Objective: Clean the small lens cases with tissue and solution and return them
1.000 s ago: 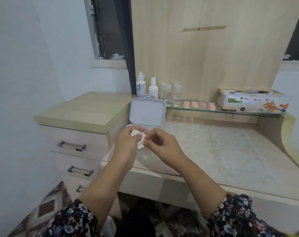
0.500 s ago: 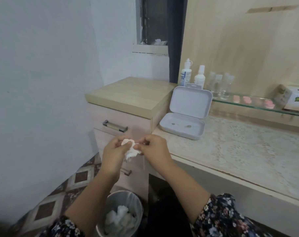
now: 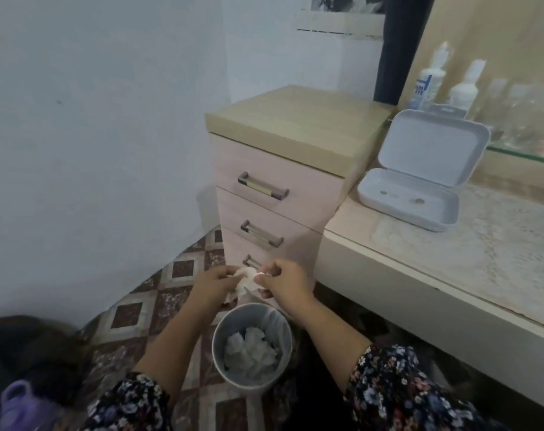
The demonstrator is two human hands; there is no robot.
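Note:
A crumpled white tissue [image 3: 245, 283] sits between my two hands, in front of the lowest drawer and above the bin. My left hand [image 3: 210, 286] grips its left side and my right hand [image 3: 284, 283] pinches its right side. Whether a small lens case is wrapped inside the tissue I cannot tell. A pale blue hinged box [image 3: 420, 178] lies open on the desk's left end with its lid upright. Solution bottles [image 3: 427, 85] stand blurred behind it.
A small grey waste bin [image 3: 219, 353] holding several crumpled tissues stands on the patterned floor right below my hands. A pink drawer unit [image 3: 295, 181] with a wooden top is straight ahead. The desk edge [image 3: 420, 293] runs along the right. A purple object [image 3: 18, 402] lies at bottom left.
My view has swung down and left from the desk to the floor. Both hands, still holding the tissue, have moved off the desk and now hover over the bin.

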